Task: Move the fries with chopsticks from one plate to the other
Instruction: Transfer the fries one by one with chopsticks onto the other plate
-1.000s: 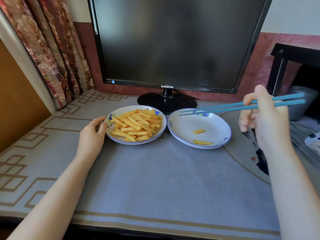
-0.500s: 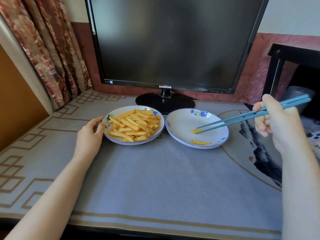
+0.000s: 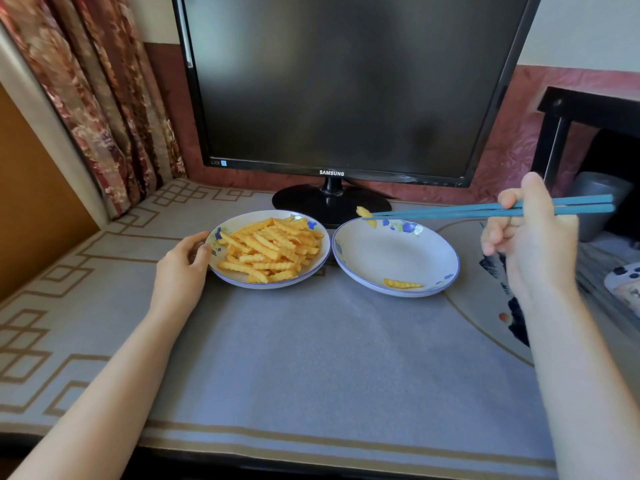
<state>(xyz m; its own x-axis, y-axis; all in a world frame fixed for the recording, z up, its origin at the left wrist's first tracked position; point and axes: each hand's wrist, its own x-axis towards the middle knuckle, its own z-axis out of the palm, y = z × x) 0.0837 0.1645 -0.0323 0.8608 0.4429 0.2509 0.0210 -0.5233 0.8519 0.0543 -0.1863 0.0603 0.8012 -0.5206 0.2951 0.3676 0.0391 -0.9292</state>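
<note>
Fries (image 3: pixel 273 249) filled the left plate (image 3: pixel 242 281), whose rim the left hand (image 3: pixel 181 268) gripped; one fry (image 3: pixel 401 283) lay on the right plate (image 3: pixel 388 254). Beyond, the right hand (image 3: pixel 533 237) held chopsticks (image 3: pixel 450 211) pinching another fry (image 3: pixel 364 213) above its far rim.

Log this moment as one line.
right hand: grips chopsticks pinching held fry aloft | left hand: holds full plate | other plate: lying fry

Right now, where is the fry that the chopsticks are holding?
Head view, right of centre: the fry is pinched between the chopsticks above the far rim of the right plate, in front of the monitor stand.
</note>
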